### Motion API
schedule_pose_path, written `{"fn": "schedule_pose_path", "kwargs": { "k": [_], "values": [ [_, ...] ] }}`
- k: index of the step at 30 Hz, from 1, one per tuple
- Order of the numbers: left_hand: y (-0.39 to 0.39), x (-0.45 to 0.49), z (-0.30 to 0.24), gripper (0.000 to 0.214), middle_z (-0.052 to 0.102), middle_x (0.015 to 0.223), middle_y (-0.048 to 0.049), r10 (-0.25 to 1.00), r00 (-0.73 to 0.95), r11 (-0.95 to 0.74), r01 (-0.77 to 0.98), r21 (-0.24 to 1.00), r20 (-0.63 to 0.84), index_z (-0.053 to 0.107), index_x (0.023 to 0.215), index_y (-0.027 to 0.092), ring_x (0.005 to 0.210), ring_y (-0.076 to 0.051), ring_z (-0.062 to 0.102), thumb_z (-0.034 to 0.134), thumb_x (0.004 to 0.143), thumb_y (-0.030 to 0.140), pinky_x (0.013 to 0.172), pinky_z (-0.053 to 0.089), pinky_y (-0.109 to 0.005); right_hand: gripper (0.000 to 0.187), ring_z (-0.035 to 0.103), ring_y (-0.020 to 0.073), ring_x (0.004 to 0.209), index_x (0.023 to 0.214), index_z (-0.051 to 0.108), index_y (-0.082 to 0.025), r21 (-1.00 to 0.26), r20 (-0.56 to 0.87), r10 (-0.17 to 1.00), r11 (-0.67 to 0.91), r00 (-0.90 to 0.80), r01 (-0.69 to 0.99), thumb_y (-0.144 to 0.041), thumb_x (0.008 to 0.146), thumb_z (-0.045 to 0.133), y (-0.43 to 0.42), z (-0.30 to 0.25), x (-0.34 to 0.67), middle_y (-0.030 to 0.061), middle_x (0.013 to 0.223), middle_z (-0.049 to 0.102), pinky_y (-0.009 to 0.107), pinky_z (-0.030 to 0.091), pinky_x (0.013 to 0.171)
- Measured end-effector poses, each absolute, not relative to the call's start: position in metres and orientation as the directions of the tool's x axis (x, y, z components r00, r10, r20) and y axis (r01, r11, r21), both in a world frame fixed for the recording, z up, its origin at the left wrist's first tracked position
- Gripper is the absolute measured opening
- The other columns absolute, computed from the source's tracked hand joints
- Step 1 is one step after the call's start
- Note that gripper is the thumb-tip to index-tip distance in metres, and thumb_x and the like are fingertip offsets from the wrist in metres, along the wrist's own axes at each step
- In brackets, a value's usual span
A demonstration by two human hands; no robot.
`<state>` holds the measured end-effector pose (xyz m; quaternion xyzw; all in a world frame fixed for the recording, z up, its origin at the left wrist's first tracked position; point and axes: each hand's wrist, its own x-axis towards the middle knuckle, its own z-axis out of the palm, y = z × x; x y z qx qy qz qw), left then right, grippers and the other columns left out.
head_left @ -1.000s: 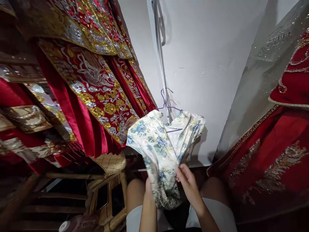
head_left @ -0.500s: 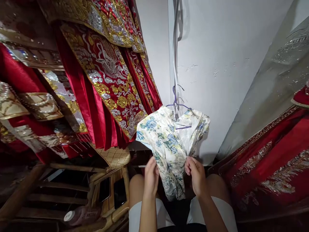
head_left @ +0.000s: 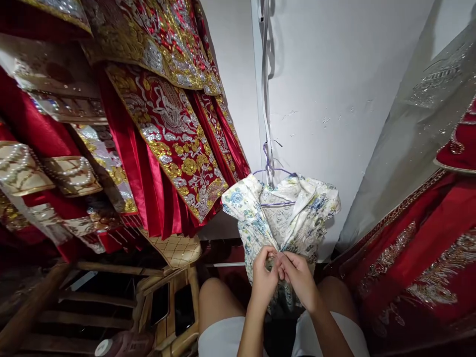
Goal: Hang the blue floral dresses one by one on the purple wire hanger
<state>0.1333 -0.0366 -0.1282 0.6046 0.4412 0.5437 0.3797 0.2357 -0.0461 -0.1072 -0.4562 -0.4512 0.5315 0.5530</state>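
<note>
Left hand (head_left: 265, 278) and right hand (head_left: 298, 277) are pinching the dress (head_left: 293, 218) front, fingers closed; robes (head_left: 167, 134) are crowding its left, chair (head_left: 174, 292) beneath.

Small dress (head_left: 256, 218): cream ground, printed w/ blue flowers & green-yellow leaves; lining paler, faint pattern. Hanger (head_left: 273, 171): purple wire. Robes at left (head_left: 167, 129): deep red satin, embroidered in gold & silver w/ flower & scroll motifs. Garment at right (head_left: 420, 248): red, gold/silver beading. Wall (head_left: 327, 74): plain white. Shorts (head_left: 219, 339): white. Stool seat (head_left: 174, 248): gold, quilted in diamonds.
</note>
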Motion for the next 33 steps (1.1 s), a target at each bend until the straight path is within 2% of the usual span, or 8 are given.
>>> {"fn": "schedule_pose_path", "kwargs": {
  "k": [3,7,11,17,20,25,29,33],
  "values": [
    [-0.037,0.142,-0.135,0.005,0.059,0.082,-0.0015,0.945,0.043,-0.328,0.171,0.929,0.325,0.056,0.089,0.02,0.079,-0.018,0.057,0.051,0.091,0.019,0.075,0.044,-0.029,0.057,0.037,0.0085,0.039,0.061,0.057,-0.019,-0.983,-0.058,0.997,-0.05,0.041,-0.177,-0.074,0.071,0.069,-0.043,-0.109,0.249,-0.0029,0.045,0.048,0.024,0.024,0.041],
    [-0.043,0.147,-0.142,0.007,0.062,0.086,-0.0035,0.949,0.004,-0.31,0.185,0.933,0.314,0.055,0.089,0.02,0.084,-0.019,0.059,0.049,0.09,0.016,0.078,0.044,-0.029,0.06,0.038,0.0081,0.04,0.063,0.058,-0.019,-0.96,-0.115,0.989,-0.089,0.087,-0.264,-0.078,0.065,0.072,-0.048,-0.114,0.25,-0.0029,0.048,0.049,0.022,0.024,0.04],
    [-0.044,0.142,-0.145,0.007,0.06,0.084,-0.0025,0.954,-0.017,-0.289,0.216,0.933,0.3,0.054,0.089,0.021,0.08,-0.019,0.057,0.049,0.09,0.016,0.075,0.043,-0.029,0.057,0.04,0.0081,0.043,0.067,0.061,-0.018,-0.955,-0.106,0.993,-0.086,0.055,-0.285,-0.073,0.067,0.074,-0.053,-0.118,0.244,-0.0025,0.05,0.052,0.022,0.029,0.042],
    [-0.041,0.139,-0.144,0.005,0.059,0.081,-0.0019,0.945,0.031,-0.325,0.212,0.922,0.326,0.053,0.086,0.021,0.078,-0.019,0.057,0.052,0.09,0.018,0.074,0.043,-0.028,0.043,0.039,0.0091,0.038,0.069,0.065,-0.018,-0.974,-0.106,0.993,-0.094,0.046,-0.205,-0.061,0.071,0.07,-0.03,-0.091,0.253,-0.0016,0.047,0.054,0.023,0.025,0.039],
    [-0.039,0.143,-0.146,0.006,0.059,0.081,-0.0024,0.937,0.037,-0.347,0.213,0.914,0.347,0.052,0.084,0.021,0.078,-0.019,0.057,0.054,0.09,0.021,0.074,0.044,-0.028,0.034,0.041,0.0097,0.039,0.07,0.067,-0.018,-0.987,-0.062,0.997,-0.055,0.038,-0.149,-0.052,0.071,0.07,-0.002,-0.065,0.265,-0.0001,0.048,0.059,0.024,0.027,0.04],
    [-0.037,0.152,-0.151,0.004,0.059,0.077,-0.0014,0.93,0.074,-0.368,0.244,0.897,0.361,0.052,0.084,0.021,0.075,-0.018,0.058,0.054,0.088,0.02,0.072,0.044,-0.028,0.037,0.038,0.0078,0.037,0.066,0.067,-0.016,-0.99,0.048,0.996,0.057,0.075,-0.13,-0.052,0.065,0.075,0.04,-0.023,0.275,0.0028,0.048,0.062,0.023,0.022,0.038],
    [-0.045,0.161,-0.15,0.005,0.059,0.078,-0.001,0.938,0.111,-0.345,0.267,0.9,0.327,0.05,0.085,0.021,0.074,-0.018,0.059,0.052,0.088,0.018,0.071,0.044,-0.028,0.033,0.032,0.0051,0.038,0.065,0.066,-0.015,-0.962,0.223,0.968,0.238,0.118,-0.135,-0.046,0.074,0.071,0.058,0.012,0.273,0.0029,0.049,0.062,0.023,0.02,0.04],
    [-0.049,0.165,-0.146,0.006,0.059,0.078,-0.0015,0.943,0.125,-0.332,0.255,0.908,0.309,0.05,0.083,0.022,0.075,-0.019,0.059,0.053,0.087,0.019,0.072,0.045,-0.029,0.023,0.032,0.0055,0.039,0.068,0.068,-0.015,-0.933,0.308,0.943,0.325,0.126,-0.156,-0.035,0.079,0.064,0.06,0.034,0.27,0.0007,0.049,0.059,0.023,0.018,0.041]
  ]
}}
